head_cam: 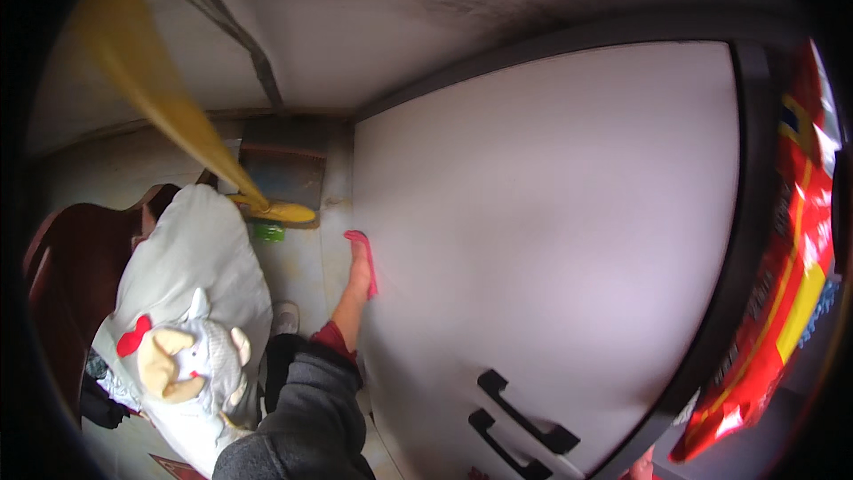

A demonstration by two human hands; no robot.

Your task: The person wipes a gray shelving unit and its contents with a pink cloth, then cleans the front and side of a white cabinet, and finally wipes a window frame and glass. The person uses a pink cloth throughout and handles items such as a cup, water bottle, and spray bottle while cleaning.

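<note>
My left hand (360, 270), at the end of a dark grey sleeve with a red cuff, holds a pink cloth (372, 277). It presses the cloth against the left edge of a white cabinet door (533, 213). Only a small part of my right hand (641, 468) shows at the bottom rim, by the cabinet's dark frame (716, 280); whether it holds anything is hidden. Two black handles (528, 413) are fixed low on the white front.
A shiny red packet (766, 307) lies along the cabinet's right side. On the left, a grey cover with a plush animal face (193, 353) lies over a dark red wooden chair (86, 240). A yellow broom (283, 213) stands by a dark dustpan (283, 173). A shoe (286, 317) is below.
</note>
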